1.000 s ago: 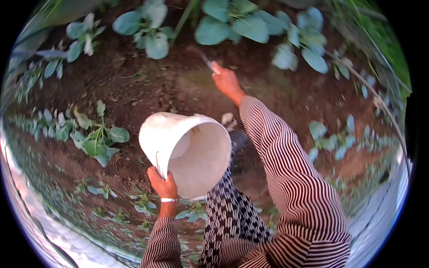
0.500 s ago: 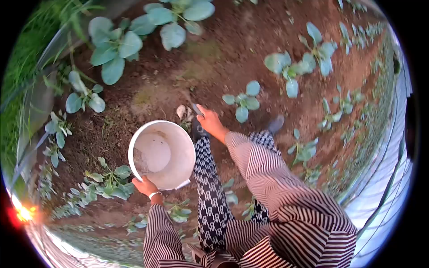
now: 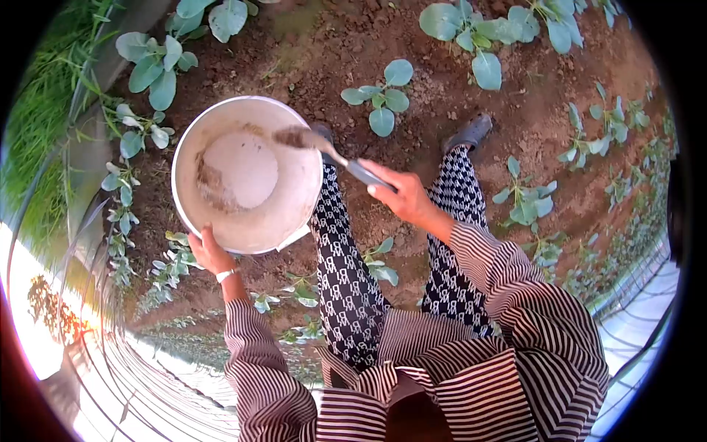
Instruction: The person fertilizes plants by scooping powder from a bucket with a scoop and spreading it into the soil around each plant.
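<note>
My left hand (image 3: 212,254) is closed on the lower left rim of a white bucket (image 3: 291,214), whose open mouth faces up toward me. Brown soil marks show on its inner wall and around its bottom. Gripped in my right hand (image 3: 406,195) is a small trowel (image 3: 362,173) with a grey handle. The trowel's soil-covered blade reaches over the bucket's right side, near the rim. Most of the blade looks brown, and how much soil lies on it cannot be told.
Leafy seedlings grow in brown soil, one (image 3: 381,99) ahead of my feet and larger ones (image 3: 464,33) farther off. My shoe (image 3: 469,132) stands at the right. Grass (image 3: 44,147) and a plastic edge (image 3: 87,169) run along the left.
The trowel has risen from the ground beside my foot to over the bucket. The view has turned, and the bucket now sits higher in it with its mouth facing me.
</note>
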Available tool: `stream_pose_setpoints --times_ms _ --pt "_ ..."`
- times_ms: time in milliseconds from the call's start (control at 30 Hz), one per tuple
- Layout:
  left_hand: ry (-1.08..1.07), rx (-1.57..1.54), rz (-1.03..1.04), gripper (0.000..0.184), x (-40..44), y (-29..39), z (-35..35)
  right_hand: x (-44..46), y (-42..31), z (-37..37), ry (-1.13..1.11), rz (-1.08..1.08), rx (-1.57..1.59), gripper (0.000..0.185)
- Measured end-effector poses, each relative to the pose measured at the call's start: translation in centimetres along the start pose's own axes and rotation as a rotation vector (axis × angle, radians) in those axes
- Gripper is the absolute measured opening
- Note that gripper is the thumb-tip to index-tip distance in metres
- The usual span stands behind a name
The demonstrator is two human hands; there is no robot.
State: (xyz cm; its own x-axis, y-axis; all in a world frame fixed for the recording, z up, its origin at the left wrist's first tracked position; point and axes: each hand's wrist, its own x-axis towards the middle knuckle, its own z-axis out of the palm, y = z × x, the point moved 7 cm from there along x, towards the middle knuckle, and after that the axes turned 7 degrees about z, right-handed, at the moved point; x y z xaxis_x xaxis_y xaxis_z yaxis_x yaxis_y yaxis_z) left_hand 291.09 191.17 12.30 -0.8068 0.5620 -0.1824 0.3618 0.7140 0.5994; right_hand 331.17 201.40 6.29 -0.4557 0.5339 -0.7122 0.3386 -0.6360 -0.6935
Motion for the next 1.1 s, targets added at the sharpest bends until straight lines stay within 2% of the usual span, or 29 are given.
stream_pose_setpoints --times_ms 33,133,167,200,267,333,400,567,667,733,767,867,900,1000,1100 --pt "-0.018 0.015 0.014 0.034 0.4 0.9 0.9 -0.5 -0.8 -0.2 0.013 -0.115 -0.012 0.046" --pt "-0.091 0.187 0.106 0.033 1.3 4.7 5.7 0.9 -1.2 -0.5 0.064 -0.209 -0.105 0.046" --pt "-0.108 0.143 0.089 0.035 1.8 4.7 7.5 1.8 -2.1 -0.9 -0.004 -0.038 -0.219 0.046" --pt "-0.126 0.104 0.142 0.036 2.0 5.9 9.5 3.5 -1.6 -1.0 0.113 -0.227 -0.219 0.046" --pt "-0.180 0.160 0.135 0.039 2.4 7.5 12.8 6.1 -2.3 -1.8 0.009 0.182 -0.305 0.045" --pt "-0.247 0.197 0.069 0.034 2.1 10.2 15.6 9.8 -2.1 -2.6 0.139 0.109 -0.462 0.039" --pt "-0.329 0.220 0.018 0.030 2.6 10.3 18.3 13.6 -1.1 -3.4 0.182 0.130 -0.547 0.035" --pt "-0.172 0.125 -0.038 0.032 2.8 10.3 20.5 23.7 3.4 -3.6 0.348 -0.022 -0.721 0.032" --pt "-0.083 0.164 -0.007 0.035 3.2 9.3 21.2 26.3 4.2 -2.2 0.349 -0.079 -0.729 0.031" --pt "-0.059 0.182 0.021 0.035 3.2 10.0 21.1 28.5 5.7 -1.0 0.341 -0.176 -0.722 0.022" --pt "-0.088 0.137 0.026 0.029 3.3 10.4 21.1 29.0 6.7 -0.6 0.330 -0.219 -0.721 0.020" --pt "-0.121 0.132 0.010 0.029 4.8 9.9 20.8 28.3 8.3 -1.8 0.097 0.397 0.031 0.023" --pt "-0.101 0.152 0.023 0.028 5.1 9.6 20.7 27.3 7.6 -1.5 0.030 0.497 0.288 0.023" --pt "-0.109 0.189 0.036 0.028 5.0 9.9 20.5 25.3 7.3 -2.1 -0.121 0.681 0.563 0.017" --pt "-0.081 0.191 0.042 0.029 4.7 9.5 20.7 22.0 4.1 -2.9 -0.243 0.663 0.674 0.016"
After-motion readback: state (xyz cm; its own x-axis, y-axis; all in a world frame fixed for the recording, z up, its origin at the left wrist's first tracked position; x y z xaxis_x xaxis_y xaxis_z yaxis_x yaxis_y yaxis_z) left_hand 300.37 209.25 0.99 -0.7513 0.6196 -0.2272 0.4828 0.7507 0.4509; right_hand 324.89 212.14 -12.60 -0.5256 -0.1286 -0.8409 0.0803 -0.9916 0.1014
